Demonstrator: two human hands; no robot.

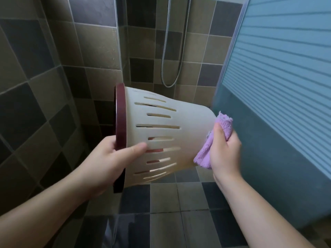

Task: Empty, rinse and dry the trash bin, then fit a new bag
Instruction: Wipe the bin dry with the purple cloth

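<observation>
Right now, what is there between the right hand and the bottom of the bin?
In the head view, a purple cloth lies between them: the right hand grips it and presses it against the base of the cream bin, which the left hand holds sideways.

we see a cream trash bin (161, 133) patterned with rows of narrow slots, its rim ring (120, 126) a dark maroon at nine o'clock. at three o'clock of it sits a lilac cloth (213, 147). the wall tiles (53, 68) form a patchwork of olive, tan and charcoal squares; the floor tiles (161, 203) alternate grey and near-black. at two o'clock, a blue-grey door panel (286, 59) carries pale horizontal stripes. the shower hose (166, 51) is silver.
</observation>
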